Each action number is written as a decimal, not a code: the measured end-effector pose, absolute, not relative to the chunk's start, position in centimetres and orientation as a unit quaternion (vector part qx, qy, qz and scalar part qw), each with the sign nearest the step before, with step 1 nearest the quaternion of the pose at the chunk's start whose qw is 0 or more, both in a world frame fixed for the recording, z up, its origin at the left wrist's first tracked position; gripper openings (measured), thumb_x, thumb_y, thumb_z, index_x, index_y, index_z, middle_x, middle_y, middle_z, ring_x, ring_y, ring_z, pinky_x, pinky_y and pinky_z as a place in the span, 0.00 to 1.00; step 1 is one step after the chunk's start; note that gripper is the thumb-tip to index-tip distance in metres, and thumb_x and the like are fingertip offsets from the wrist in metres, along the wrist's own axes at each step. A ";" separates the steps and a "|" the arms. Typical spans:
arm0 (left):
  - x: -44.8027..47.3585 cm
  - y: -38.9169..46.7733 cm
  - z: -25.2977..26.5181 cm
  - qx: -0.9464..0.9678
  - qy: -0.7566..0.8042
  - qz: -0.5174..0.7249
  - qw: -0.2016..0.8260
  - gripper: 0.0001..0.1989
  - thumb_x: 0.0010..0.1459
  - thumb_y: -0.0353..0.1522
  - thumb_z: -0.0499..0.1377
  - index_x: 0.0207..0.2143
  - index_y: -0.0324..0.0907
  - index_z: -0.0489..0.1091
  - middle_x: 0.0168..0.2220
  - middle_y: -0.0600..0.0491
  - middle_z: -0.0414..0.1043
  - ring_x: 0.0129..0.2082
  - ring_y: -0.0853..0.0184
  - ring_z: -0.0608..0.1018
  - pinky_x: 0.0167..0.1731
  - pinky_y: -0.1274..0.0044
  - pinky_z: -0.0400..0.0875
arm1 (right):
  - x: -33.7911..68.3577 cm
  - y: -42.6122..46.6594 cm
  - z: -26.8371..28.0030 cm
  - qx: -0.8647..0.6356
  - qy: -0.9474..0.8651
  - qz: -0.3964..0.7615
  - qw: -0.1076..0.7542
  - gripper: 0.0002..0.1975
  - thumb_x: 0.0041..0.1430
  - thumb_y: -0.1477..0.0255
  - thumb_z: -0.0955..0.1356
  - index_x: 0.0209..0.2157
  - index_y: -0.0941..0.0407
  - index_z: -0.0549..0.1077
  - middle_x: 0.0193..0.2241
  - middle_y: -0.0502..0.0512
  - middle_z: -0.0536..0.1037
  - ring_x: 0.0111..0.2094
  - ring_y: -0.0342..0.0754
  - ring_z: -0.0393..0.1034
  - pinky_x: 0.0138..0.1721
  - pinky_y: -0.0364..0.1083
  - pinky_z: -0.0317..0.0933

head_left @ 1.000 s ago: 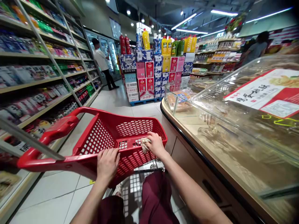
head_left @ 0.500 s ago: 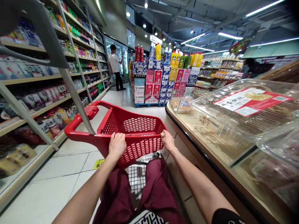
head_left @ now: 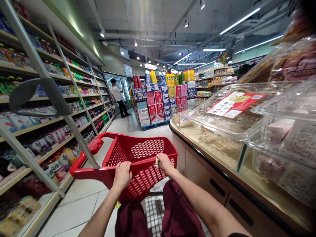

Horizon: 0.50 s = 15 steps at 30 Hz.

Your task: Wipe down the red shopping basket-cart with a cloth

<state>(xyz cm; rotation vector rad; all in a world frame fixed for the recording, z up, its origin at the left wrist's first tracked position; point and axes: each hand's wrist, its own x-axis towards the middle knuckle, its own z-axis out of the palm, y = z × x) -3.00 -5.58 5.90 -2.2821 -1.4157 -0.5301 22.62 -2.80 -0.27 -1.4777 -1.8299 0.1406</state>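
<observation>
A red plastic shopping basket (head_left: 145, 141) with perforated sides stands in front of me, nothing visible inside it. My left hand (head_left: 122, 174) is closed over its near rim, fingers hooked inside. Farther right along that rim is my right hand (head_left: 165, 164), its fingers curled together. Something small and pale shows at its fingertips, too little of it to name. Under the basket, a wire grid frame (head_left: 154, 210) shows between my knees. A metal pole (head_left: 77, 138) with a grey loop handle (head_left: 53, 98) slants up at the basket's left end.
Drink shelves (head_left: 81, 98) line the left side. On the right, a counter (head_left: 197, 154) holds clear plastic food boxes (head_left: 224, 112). Stacked drink cartons (head_left: 158, 105) stand on a blue pallet (head_left: 154, 125) ahead. A person (head_left: 119, 97) stands by the glass-door fridges (head_left: 125, 85).
My right hand has moved left from the basket's right corner along the near rim. My view has tilted up and turned right, and the carton stack looks nearer. My left hand keeps its hold.
</observation>
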 end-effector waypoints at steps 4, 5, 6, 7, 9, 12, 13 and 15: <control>-2.7 -5.3 5.7 -0.822 -0.499 -0.191 0.196 0.17 0.47 0.27 0.49 0.41 0.42 0.67 0.42 0.47 0.72 0.44 0.62 0.71 0.51 0.67 0.57 | 25.4 -1.8 -0.3 -0.598 -0.707 0.063 0.373 0.13 0.49 0.80 0.64 0.37 0.56 0.73 0.42 0.59 0.72 0.46 0.48 0.63 0.48 0.48 0.52; -2.6 -5.2 5.6 -0.823 -0.497 -0.192 0.196 0.17 0.47 0.27 0.49 0.41 0.42 0.67 0.42 0.47 0.72 0.44 0.62 0.71 0.51 0.67 0.57 | 26.9 -1.5 -0.4 -0.614 -0.692 0.063 0.374 0.12 0.49 0.81 0.64 0.36 0.58 0.73 0.43 0.62 0.72 0.47 0.50 0.62 0.48 0.50 0.51; -2.6 -5.1 5.5 -0.824 -0.496 -0.193 0.195 0.17 0.48 0.27 0.49 0.41 0.42 0.67 0.42 0.47 0.72 0.44 0.62 0.71 0.51 0.67 0.57 | 28.2 -1.4 -0.4 -0.628 -0.679 0.063 0.375 0.13 0.50 0.82 0.62 0.36 0.59 0.73 0.43 0.64 0.71 0.47 0.51 0.62 0.48 0.51 0.51; -2.5 -5.0 5.4 -0.824 -0.495 -0.196 0.196 0.17 0.48 0.27 0.49 0.41 0.42 0.67 0.42 0.47 0.72 0.44 0.62 0.71 0.51 0.67 0.57 | 29.1 -1.3 -0.5 -0.637 -0.670 0.065 0.376 0.13 0.50 0.83 0.61 0.36 0.60 0.73 0.43 0.65 0.71 0.47 0.51 0.62 0.48 0.51 0.51; -2.6 -4.6 5.2 -0.823 -0.493 -0.201 0.198 0.16 0.49 0.27 0.49 0.41 0.42 0.67 0.42 0.48 0.72 0.44 0.63 0.71 0.51 0.67 0.56 | 29.2 -1.2 -0.4 -0.632 -0.674 0.074 0.375 0.15 0.51 0.84 0.59 0.36 0.59 0.73 0.40 0.63 0.73 0.45 0.49 0.64 0.47 0.49 0.53; -3.1 -4.1 5.0 -0.822 -0.491 -0.210 0.200 0.15 0.49 0.28 0.49 0.40 0.42 0.68 0.41 0.49 0.73 0.44 0.63 0.72 0.52 0.67 0.55 | 26.0 -1.5 -0.2 -0.594 -0.707 0.086 0.374 0.18 0.48 0.85 0.60 0.37 0.56 0.73 0.38 0.56 0.75 0.41 0.45 0.67 0.44 0.43 0.57; -3.3 -3.9 4.9 -0.821 -0.489 -0.214 0.201 0.15 0.50 0.28 0.49 0.39 0.42 0.68 0.41 0.49 0.73 0.43 0.63 0.72 0.52 0.67 0.55 | 25.0 -1.5 0.0 -0.583 -0.716 0.086 0.375 0.20 0.47 0.85 0.60 0.39 0.55 0.73 0.38 0.54 0.76 0.40 0.44 0.68 0.43 0.41 0.58; -3.7 -3.7 4.7 -0.822 -0.484 -0.222 0.203 0.14 0.50 0.27 0.49 0.39 0.43 0.68 0.40 0.50 0.74 0.42 0.64 0.72 0.51 0.68 0.55 | 24.3 -1.6 0.3 -0.576 -0.719 0.081 0.379 0.20 0.44 0.85 0.61 0.38 0.53 0.73 0.34 0.51 0.76 0.36 0.44 0.69 0.38 0.40 0.60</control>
